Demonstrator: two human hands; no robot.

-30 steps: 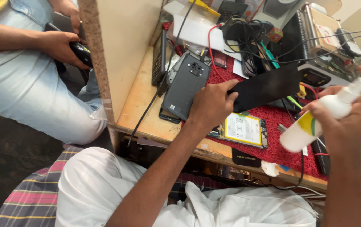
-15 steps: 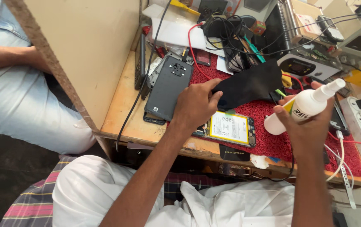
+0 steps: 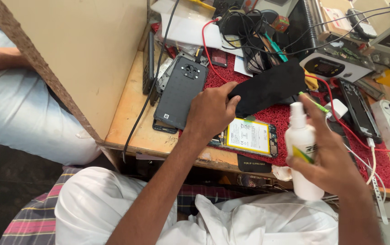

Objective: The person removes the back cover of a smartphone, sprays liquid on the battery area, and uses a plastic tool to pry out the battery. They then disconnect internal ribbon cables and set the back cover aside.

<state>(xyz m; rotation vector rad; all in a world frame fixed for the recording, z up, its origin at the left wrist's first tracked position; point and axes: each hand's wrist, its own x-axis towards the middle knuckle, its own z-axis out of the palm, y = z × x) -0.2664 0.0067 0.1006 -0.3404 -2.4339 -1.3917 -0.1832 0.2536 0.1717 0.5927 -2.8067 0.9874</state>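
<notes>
Landmark: opened phone (image 3: 248,137), lying flat on the red mat (image 3: 376,163) near the front edge of the table (image 3: 131,131), battery with a yellow-edged label facing up.

Left hand (image 3: 211,113): rests just left of the opened phone, touching its left end. Grip closed on one end of a black cloth (image 3: 270,87), pinched between thumb and fingers; the cloth stretches up and to the right, above the phone.

Right hand (image 3: 329,156): to the right of the phone and raised above the table. Grip wrapped around a white spray bottle (image 3: 301,147), upright, nozzle on top; fingers loosely spread near the top.

Dark back cover (image 3: 181,90) lies left of the phone, beyond the left hand. Red and black wires (image 3: 340,119) cross the mat right of the phone.

Risks, as judged:
- Liquid from the bottle could land on the bare battery and board, since the bottle sits close beside them.
- Bottle may slip; the grip looks loose.
- Cloth or wrist could snag the wires and drag small parts off the mat.
</notes>
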